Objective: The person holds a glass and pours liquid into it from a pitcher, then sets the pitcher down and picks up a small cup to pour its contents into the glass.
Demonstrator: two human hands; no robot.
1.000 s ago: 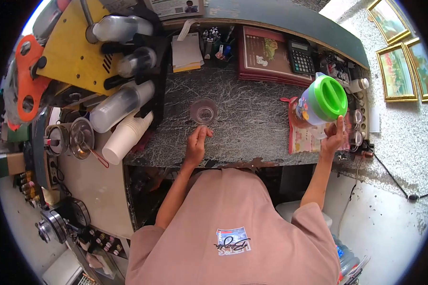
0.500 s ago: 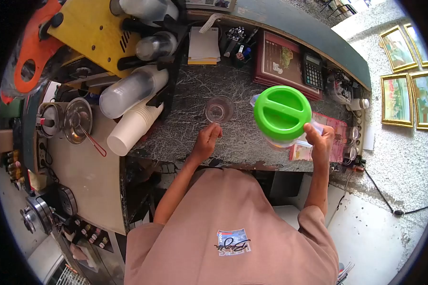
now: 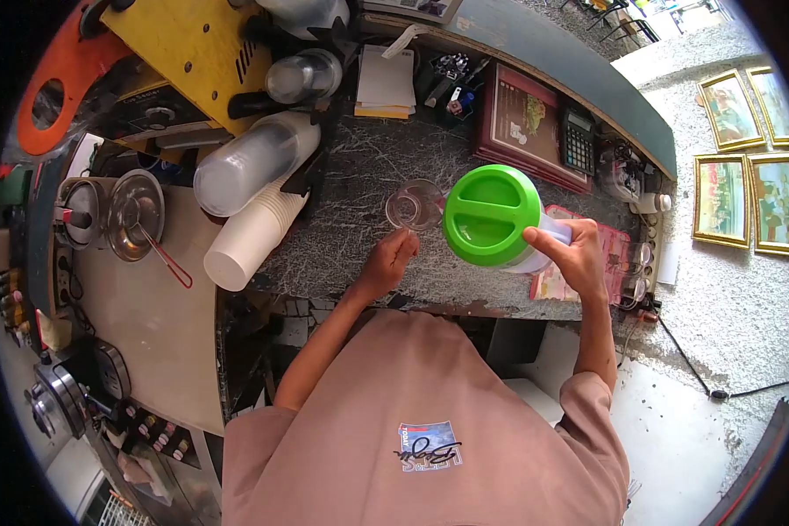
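My right hand (image 3: pixel 574 254) is closed round the handle of a clear pitcher with a bright green lid (image 3: pixel 491 215). The pitcher is tilted to the left, with its spout side close to a small clear cup (image 3: pixel 414 207) on the dark counter. At the cup's near side, my left hand (image 3: pixel 389 265) is closed, its thumb and fingers pinched together against the cup. Just what part of the cup they grip is hidden. What the pitcher holds is mostly covered by its lid.
Stacks of white paper cups (image 3: pixel 254 241) and clear plastic cups (image 3: pixel 259 167) lie to the left. Behind are a notepad (image 3: pixel 386 79), dark red menu books (image 3: pixel 530 118) and a calculator (image 3: pixel 579 142). A pink tray (image 3: pixel 600 254) with glasses stands right. Metal pans (image 3: pixel 136 215) sit far left.
The pitcher has moved left, nearer to the clear cup, and tilted further with my right hand. My left hand stays by the cup. The whole view has shifted slightly.
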